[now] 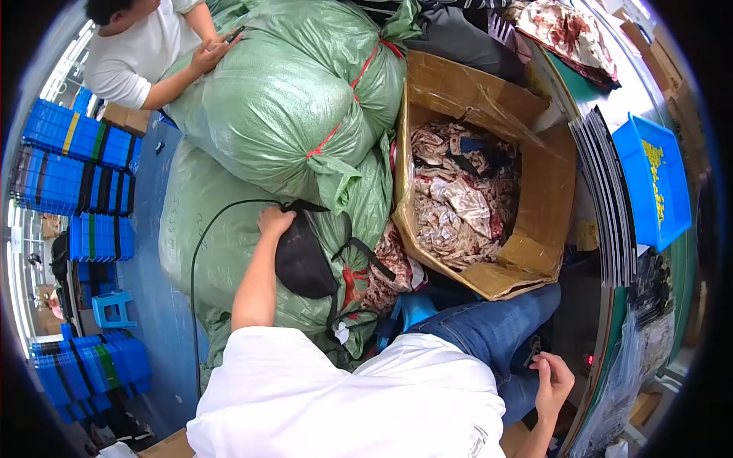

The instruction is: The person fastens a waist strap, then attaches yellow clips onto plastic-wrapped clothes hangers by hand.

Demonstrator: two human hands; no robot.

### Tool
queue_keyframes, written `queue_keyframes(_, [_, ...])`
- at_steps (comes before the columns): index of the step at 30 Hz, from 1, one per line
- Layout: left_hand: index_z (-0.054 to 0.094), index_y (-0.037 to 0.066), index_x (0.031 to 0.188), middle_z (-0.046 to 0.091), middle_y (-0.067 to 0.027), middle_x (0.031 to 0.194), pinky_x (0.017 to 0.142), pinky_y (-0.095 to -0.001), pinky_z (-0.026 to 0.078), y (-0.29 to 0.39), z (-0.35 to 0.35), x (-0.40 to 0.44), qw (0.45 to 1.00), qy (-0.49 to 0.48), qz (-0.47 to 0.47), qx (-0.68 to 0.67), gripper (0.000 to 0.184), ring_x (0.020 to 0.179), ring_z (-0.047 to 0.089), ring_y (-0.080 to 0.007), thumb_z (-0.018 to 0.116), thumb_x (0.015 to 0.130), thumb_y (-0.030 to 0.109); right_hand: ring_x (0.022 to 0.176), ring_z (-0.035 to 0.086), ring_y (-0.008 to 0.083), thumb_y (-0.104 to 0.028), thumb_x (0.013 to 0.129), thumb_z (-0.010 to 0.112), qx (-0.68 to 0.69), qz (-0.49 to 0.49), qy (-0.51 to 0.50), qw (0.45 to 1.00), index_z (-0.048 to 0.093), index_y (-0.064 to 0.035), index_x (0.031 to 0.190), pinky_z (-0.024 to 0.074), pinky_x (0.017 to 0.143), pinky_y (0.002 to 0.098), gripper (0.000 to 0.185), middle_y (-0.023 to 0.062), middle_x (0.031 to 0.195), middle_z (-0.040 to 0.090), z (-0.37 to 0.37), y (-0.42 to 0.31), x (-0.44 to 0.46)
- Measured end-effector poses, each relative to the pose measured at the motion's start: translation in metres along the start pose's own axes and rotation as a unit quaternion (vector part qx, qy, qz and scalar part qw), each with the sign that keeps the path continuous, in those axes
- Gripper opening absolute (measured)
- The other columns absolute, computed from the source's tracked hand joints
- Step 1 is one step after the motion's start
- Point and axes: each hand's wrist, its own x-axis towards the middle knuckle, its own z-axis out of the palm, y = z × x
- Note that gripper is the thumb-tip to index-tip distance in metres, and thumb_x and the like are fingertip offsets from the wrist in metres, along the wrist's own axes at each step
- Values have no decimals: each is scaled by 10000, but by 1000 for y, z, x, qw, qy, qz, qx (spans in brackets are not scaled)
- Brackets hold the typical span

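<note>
My left hand (276, 220) is closed at the top edge of a black bag (307, 256), beside a black cable and strap; what its fingers hold is too small to make out. The bag leans against large green sacks (267, 99) tied with red string. Over my jeans at the lower right, my right hand (553, 382) is raised with bent fingers, thumb and index close together; whether anything is between them cannot be seen. An open cardboard box (546, 206) full of crumpled patterned fabric (458, 206) stands right of the sacks.
A person in a white shirt (145, 53) leans on the sacks at the upper left, holding a phone. Blue crates (84, 145) and a blue stool (113, 309) are at the left. A blue tray (626, 145) with yellow pieces is at the right.
</note>
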Motion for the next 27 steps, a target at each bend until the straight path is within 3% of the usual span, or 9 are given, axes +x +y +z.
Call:
queue_keyframes(4, [636,20,1066,668,-173,942,748,-351,478,-29,14,-2,955,-10,71,-287,349,798,624,-296,661,776,214,696,620,205,-44,878,585,24,17,9,1000,659,66,968,511,667,264,160,161,871,671,4,16,6])
queue_keyframes(9, [620,11,981,644,-100,851,694,-275,456,-33,9,-39,897,-2,167,-408,218,700,575,-193,644,804,135,691,621,178,-59,891,590,21,47,-18,999,647,68,1004,509,676,253,179,141,858,673,-2,31,6])
queue_keyframes(19, [600,28,925,633,-44,870,703,-223,436,-41,-21,-73,794,-94,178,-573,127,732,537,-109,658,815,53,684,621,173,-62,889,591,64,75,-34,995,653,70,996,510,679,249,182,141,848,675,6,57,12])
queue_keyframes(27, [592,36,882,635,-61,927,770,-232,429,-33,-39,-100,755,-111,271,-587,122,797,543,-128,671,792,14,695,628,179,-62,878,594,49,31,-96,994,657,73,989,508,679,248,185,137,849,676,36,36,43])
